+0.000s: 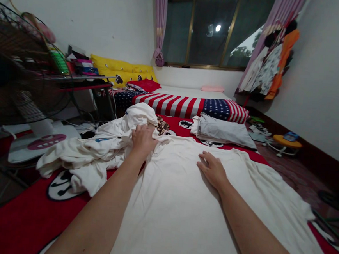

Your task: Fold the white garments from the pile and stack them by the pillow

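A white shirt (177, 206) lies spread out flat in front of me on a red patterned blanket (33, 214). My left hand (144, 138) is at its far left edge, fingers curled down on the cloth, and creases run toward the hand; the fingertips are partly hidden. On the shirt's far middle part rests my right hand (213, 170), its fingers stretched out and slightly apart, holding nothing. Just left of my left hand is a loose heap of white clothes (105, 151). A brown patterned cloth (162, 125) shows behind that hand.
Folded grey and white clothes (223, 132) lie beyond the shirt. A fan (18, 72) and a cluttered desk (87, 82) stand at the left. Farther back is a bed with a striped, starred cover (171, 105). A small stool (287, 142) and hanging clothes (269, 68) are at the right.
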